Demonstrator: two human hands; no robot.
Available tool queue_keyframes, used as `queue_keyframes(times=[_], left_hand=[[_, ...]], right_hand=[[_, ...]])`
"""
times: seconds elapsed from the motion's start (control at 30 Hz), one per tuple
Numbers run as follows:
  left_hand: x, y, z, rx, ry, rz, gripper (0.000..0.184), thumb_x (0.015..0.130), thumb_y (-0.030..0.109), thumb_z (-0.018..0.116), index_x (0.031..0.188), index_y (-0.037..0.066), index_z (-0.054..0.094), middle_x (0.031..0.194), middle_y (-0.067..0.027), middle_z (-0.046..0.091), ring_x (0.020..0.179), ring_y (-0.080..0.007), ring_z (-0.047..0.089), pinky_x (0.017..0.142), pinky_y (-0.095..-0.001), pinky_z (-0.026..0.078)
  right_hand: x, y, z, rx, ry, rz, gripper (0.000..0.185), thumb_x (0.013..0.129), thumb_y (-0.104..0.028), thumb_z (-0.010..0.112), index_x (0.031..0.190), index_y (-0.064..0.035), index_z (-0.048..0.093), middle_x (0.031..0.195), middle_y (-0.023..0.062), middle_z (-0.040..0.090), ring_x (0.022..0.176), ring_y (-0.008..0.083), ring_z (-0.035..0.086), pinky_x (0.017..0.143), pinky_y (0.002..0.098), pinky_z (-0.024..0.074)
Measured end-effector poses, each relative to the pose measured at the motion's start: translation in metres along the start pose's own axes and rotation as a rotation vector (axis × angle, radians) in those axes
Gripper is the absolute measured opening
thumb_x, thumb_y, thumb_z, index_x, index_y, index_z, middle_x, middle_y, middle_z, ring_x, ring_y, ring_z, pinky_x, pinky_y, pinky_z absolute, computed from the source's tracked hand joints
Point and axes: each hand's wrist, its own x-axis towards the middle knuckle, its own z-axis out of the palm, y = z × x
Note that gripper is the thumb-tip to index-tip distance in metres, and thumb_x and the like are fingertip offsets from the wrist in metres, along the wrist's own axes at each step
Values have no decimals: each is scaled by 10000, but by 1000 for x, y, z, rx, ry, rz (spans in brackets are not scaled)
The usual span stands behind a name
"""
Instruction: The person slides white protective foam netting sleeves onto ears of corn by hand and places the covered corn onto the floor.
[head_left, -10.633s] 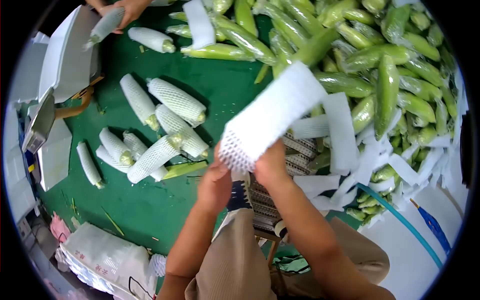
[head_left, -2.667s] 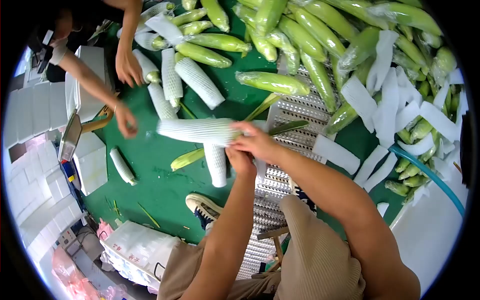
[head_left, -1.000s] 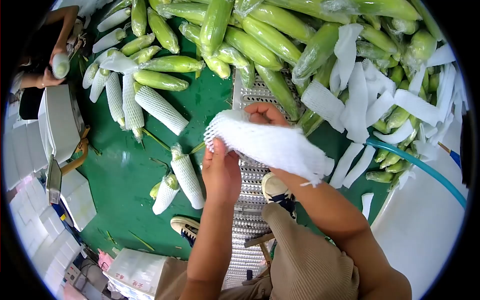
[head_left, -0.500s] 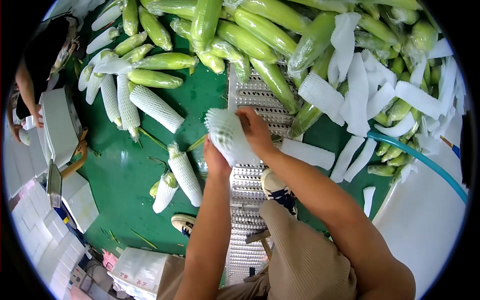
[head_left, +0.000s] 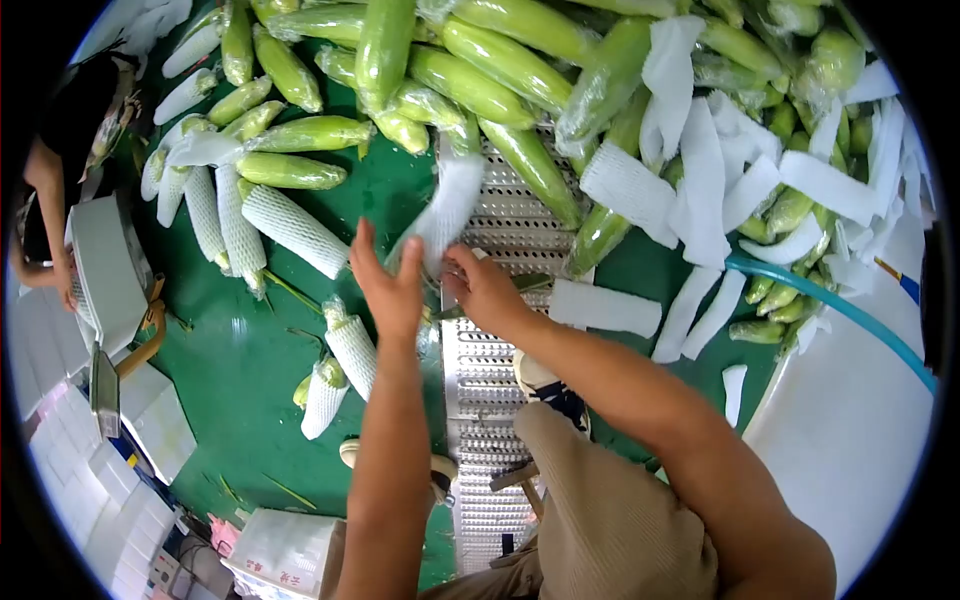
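Note:
A white foam net sleeve point(head_left: 455, 200), slightly blurred, stands out above my hands over the metal grating. Curled fingers of my right hand point(head_left: 490, 295) are at its lower end and seem to pinch it. My left hand point(head_left: 390, 295) is just left of the sleeve, fingers spread and holding nothing. Below left lie two long light-green vegetables in foam sleeves point(head_left: 352, 350) point(head_left: 325, 398). A loose foam sleeve point(head_left: 605, 307) lies flat to the right of my right hand. Several film-wrapped green vegetables point(head_left: 505, 70) are heaped ahead.
More foam-sleeved vegetables point(head_left: 295, 230) lie on the green floor point(head_left: 240, 370) at left. Loose foam sleeves point(head_left: 705, 190) cover part of the right heap. A teal hose point(head_left: 840, 305) runs at right. Another person's arm point(head_left: 50, 200) is by a white box point(head_left: 105, 260).
My left hand has come off the foam sleeve and opened, moving left. The sleeve now points upward, looks narrower, and is nearer the heap. My right hand has shifted slightly down and left.

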Motion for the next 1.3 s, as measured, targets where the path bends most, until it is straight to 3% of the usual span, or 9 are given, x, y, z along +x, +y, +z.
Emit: queue_keyframes(times=[0.2,0.33,0.43,0.77,0.83,1.07,1.17,1.23,1.3], left_hand=[[43,16,-4,466,-597,174,723,805,217,796,1402,0,452,1358,-187,552,1177,-314,588,967,-404,479],[49,9,0,-210,-520,-405,620,739,193,773,1276,18,517,1004,-124,680,960,-313,662,848,-393,546],[20,-3,-14,-1194,-378,-801,525,871,142,602,1350,-17,456,1199,-189,624,1084,-320,633,945,-462,517],[-55,67,-52,-1193,-253,-537,744,770,248,702,1391,-15,386,1260,-173,561,1149,-316,585,992,-450,495],[-56,48,-51,-1187,-132,-524,710,776,232,686,1385,-1,405,1239,-168,574,1123,-311,593,970,-448,501],[16,-85,-145,-343,226,-399,658,783,64,734,1357,-18,424,1204,-166,573,1041,-290,590,932,-435,486],[16,-68,-140,857,494,-34,783,725,138,815,1388,-17,429,1276,-233,544,1168,-394,531,1023,-439,421],[11,-33,-97,294,287,290,580,757,73,771,1288,11,548,1244,-202,563,1138,-369,532,1008,-435,417],[-19,11,-26,-28,-208,-16,441,844,78,723,1258,45,577,1153,-137,630,1019,-249,630,888,-381,506]], right_hand=[[-8,12,-11,117,67,195,439,894,-160,683,1256,-21,475,1029,178,651,879,275,675,752,388,537],[-27,11,-1,299,-260,400,710,900,-365,723,1400,-41,337,1165,150,579,957,278,662,781,380,552],[-37,-44,-10,870,-401,646,903,855,-503,744,1474,-82,239,1257,121,533,1005,274,652,768,344,561],[-43,-71,-21,67,-142,-121,1074,740,-429,857,1502,-31,213,1306,198,517,1091,318,634,916,372,505],[-45,-79,-20,448,-228,146,1074,728,-422,865,1517,-73,226,1374,151,442,1112,266,604,915,340,500],[-60,-30,-113,-766,-124,-21,585,751,-240,785,1272,-87,567,1301,159,563,1220,330,501,997,501,394],[-75,-9,-127,-968,-149,-121,340,776,-165,696,1102,-73,660,1248,120,598,1216,279,498,988,462,392],[-86,-1,-130,-1007,-221,-135,239,782,-132,645,1009,-68,685,1223,105,609,1200,264,503,976,449,393],[-98,1,-134,-934,-329,-57,179,784,-108,600,931,-65,693,1204,96,615,1181,257,508,959,446,395]])
